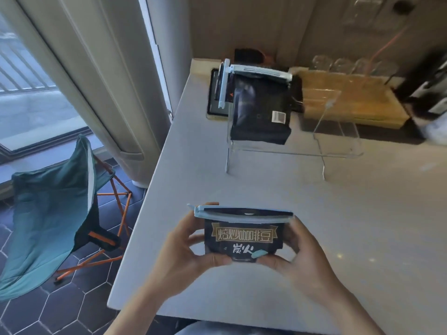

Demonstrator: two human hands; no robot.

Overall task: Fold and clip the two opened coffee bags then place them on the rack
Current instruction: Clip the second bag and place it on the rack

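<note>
I hold a black coffee bag point(243, 238) with gold lettering above the near edge of the counter. A light blue clip point(242, 213) runs across its folded top. My left hand point(186, 252) grips the bag's left side and my right hand point(297, 255) grips its right side. Farther back, a second black coffee bag point(261, 110) leans on a clear acrylic rack point(338, 151), with a light blue clip point(260, 72) across its top. Another light blue clip point(223, 83) stands upright just left of that bag.
The pale counter point(242, 180) ends at its left edge, with a teal folding chair point(48, 213) on the tiled floor below. A wooden tray point(350, 97) holds upturned glasses point(343, 65) at the back right. A dark flat object point(215, 95) lies behind the rack.
</note>
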